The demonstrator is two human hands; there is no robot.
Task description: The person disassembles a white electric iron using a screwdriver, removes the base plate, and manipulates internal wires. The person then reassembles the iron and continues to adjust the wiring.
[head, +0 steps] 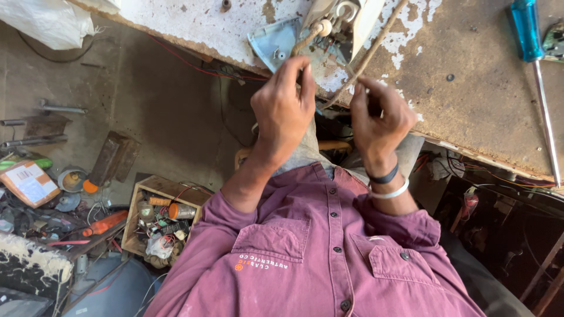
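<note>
So both hands are up at the edge of the worn wooden workbench with flaking white paint [470, 100]. Left hand [284, 108] is pinched shut on the braided tan cord [305, 41], which runs into the opened-up white appliance with a pale blue metal plate [320, 29] lying on the bench. Right hand [380, 120] is curled around another stretch of that cord just beside it. A blue-handled screwdriver [531, 58] lies well off to the right, and a small wooden crate of parts [161, 220] sits on the floor.
</note>
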